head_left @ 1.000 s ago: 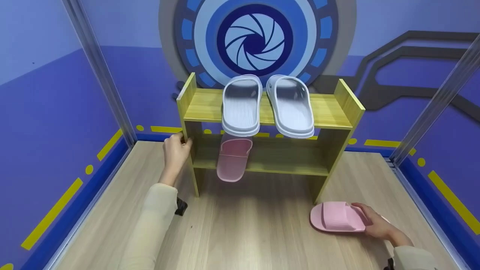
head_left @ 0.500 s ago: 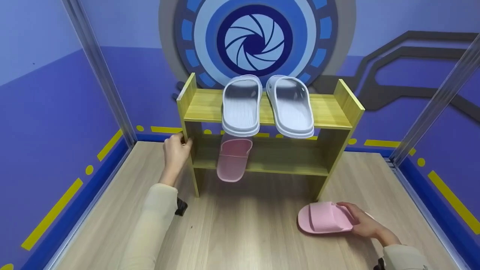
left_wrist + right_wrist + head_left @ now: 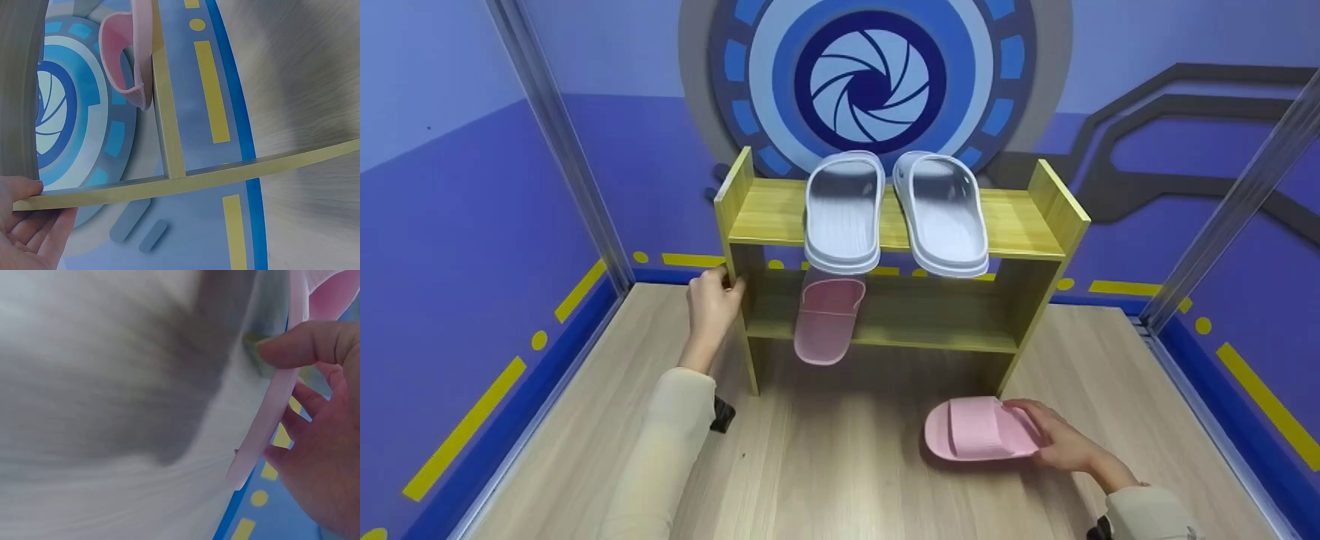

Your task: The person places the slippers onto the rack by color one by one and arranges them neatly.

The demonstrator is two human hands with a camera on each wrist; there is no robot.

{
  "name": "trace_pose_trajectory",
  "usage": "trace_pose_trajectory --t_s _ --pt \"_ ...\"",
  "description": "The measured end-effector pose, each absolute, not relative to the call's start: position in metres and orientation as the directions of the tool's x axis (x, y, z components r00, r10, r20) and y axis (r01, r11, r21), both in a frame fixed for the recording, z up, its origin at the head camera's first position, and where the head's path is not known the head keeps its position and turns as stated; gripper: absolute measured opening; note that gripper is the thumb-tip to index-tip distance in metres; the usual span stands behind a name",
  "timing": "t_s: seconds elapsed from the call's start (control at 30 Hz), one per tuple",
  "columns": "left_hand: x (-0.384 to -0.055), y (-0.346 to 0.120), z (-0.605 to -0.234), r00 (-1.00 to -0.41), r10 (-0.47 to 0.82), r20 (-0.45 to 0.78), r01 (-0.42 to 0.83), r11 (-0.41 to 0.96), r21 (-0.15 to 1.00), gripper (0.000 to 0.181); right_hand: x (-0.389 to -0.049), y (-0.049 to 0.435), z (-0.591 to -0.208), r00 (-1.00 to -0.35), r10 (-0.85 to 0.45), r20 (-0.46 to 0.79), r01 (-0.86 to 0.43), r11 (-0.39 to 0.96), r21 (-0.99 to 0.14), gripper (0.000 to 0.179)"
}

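Observation:
My left hand (image 3: 712, 306) grips the left side panel of a small yellow-green wooden shoe rack (image 3: 1012, 225); the left wrist view shows thumb and fingers (image 3: 53, 239) on either side of the panel's edge. A pink slide slipper (image 3: 979, 429) is in my right hand (image 3: 1069, 442), pinched near its heel, toe pointing left, just in front of the rack's right leg. In the right wrist view the thumb (image 3: 304, 343) lies across the edge of its sole. Another pink slipper (image 3: 825, 334) rests on the rack's lower shelf, toward the left, its toe end partly hidden.
Two pale grey clogs (image 3: 844, 214) stand side by side on the top shelf, heels overhanging the front edge. The rack stands on a light wooden floor (image 3: 825, 465), near a blue patterned wall (image 3: 622, 165). Metal posts (image 3: 562, 142) rise at both back corners.
My right hand has carried the pink slipper leftward across the front of the rack, and its toe has swung slightly. The left hand, the rack and the other footwear have stayed put.

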State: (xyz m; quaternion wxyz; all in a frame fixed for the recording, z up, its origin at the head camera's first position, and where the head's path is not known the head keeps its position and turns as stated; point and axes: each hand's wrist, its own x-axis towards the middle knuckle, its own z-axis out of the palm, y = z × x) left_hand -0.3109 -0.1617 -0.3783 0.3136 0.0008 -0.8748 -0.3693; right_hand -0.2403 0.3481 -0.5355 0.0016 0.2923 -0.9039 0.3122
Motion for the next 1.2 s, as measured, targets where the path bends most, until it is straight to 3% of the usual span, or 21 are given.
trace_pose_trajectory --t_s 0.7,1.07,1.2 --pt "-0.312 -0.162 -0.379 -0.810 -0.232 0.538 0.232 0.716 0.659 0.015 -0.239 0.310 -0.506 -0.845 -0.499 0.190 -0.508 0.641 -0.575 0.080" --pt "-0.312 -0.162 -0.380 -0.802 -0.223 0.553 0.242 0.726 0.644 0.015 -0.238 0.301 -0.487 -0.769 -0.546 0.333 -0.630 0.558 -0.540 0.078" --pt "-0.312 -0.162 -0.380 -0.806 -0.229 0.546 0.238 0.720 0.652 0.015 -0.237 0.297 -0.476 -0.777 -0.533 0.334 -0.618 0.548 -0.564 0.079"
